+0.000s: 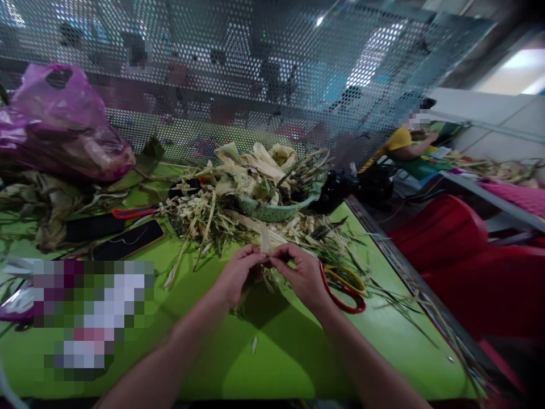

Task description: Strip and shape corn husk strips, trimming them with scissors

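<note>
Green table [204,369] is bearing husks [251,179], seemingly mostly unworked; left hand [239,274] and right hand [303,276] are pinching one strip [266,238].

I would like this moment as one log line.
left hand: pinching pale strip | right hand: pinching same strip | red-yellow handles: beside right hand | green basket: beyond hands

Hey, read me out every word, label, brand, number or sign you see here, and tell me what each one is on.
No text is readable.
Phone: dark screen, no legible words.
Purple bag: no legible print.
Scissors: no legible brand.
Pale strip: no lettering visible.
Pixelated patch at left: any text is hidden.
</note>
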Demonstrator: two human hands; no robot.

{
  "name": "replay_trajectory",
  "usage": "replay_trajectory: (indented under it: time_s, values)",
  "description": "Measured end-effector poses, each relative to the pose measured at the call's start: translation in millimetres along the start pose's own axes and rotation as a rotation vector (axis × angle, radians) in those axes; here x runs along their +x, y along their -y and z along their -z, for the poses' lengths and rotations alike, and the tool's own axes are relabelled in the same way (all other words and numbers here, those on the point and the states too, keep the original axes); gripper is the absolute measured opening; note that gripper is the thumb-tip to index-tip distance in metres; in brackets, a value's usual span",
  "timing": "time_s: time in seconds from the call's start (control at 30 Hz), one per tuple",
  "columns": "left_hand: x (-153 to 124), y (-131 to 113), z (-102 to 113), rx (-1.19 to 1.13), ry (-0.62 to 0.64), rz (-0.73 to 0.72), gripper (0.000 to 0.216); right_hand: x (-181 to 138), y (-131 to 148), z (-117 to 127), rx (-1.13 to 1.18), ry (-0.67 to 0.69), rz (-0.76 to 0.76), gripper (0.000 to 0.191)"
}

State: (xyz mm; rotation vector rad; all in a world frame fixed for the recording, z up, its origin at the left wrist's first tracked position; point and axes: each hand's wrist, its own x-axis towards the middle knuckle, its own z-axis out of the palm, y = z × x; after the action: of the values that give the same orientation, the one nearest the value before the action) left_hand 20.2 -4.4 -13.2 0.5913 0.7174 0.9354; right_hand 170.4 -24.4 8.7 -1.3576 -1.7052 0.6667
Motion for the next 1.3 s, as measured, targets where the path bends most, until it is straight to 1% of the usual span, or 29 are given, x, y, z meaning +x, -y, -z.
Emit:
replay_trajectory:
  time_s: [0.27,0.33,0.43,0.5,0.67,0.8,0.9,1.03,1.17,1.3]
  values:
    - [-1.9,0.2,-2.6,0.005,-0.018,-0.01,0.019,-0.3,-3.3,-1.3,0.008,-0.017,-0.032,0.007]
    - [-3.4,-1.8,-3.3,0.056,-0.009,-0.024,0.019,-0.2,-2.7,-1.6,0.001,-0.024,-0.021,0.006]
    - [-5.4,-6.1,-4.0,0.205,0.005,-0.075,0.02,0.1,-0.1,-1.5,-0.031,-0.038,0.012,0.006]
    - [-6.2,-8.2,-4.2,0.262,-0.011,-0.084,0.018,0.4,1.6,-1.1,-0.025,-0.047,0.039,0.004]
    - [-5.2,-7.8,-3.0,0.16,-0.069,-0.002,0.014,0.9,1.8,0.6,0.007,-0.005,0.142,0.009]
    - [-2.4,-4.8,-0.5,0.085,-0.051,-0.004,0.012,1.4,0.8,1.4,-0.017,0.006,0.187,0.006]
    - [0.2,-2.3,1.6,0.035,-0.021,0.024,0.009,2.2,0.6,1.6,-0.032,-0.003,0.195,0.005]
    - [1.6,-0.5,3.4,0.024,-0.004,0.048,0.01,3.4,1.0,2.0,-0.038,0.004,0.21,0.004]
    - [-1.0,-2.9,0.9,0.04,0.005,0.022,0.01,2.9,4.1,2.5,-0.046,-0.007,0.186,0.003]
    - [-5.2,-7.4,-3.5,0.125,0.015,-0.065,0.009,1.6,6.2,2.6,-0.018,-0.026,0.106,0.006]
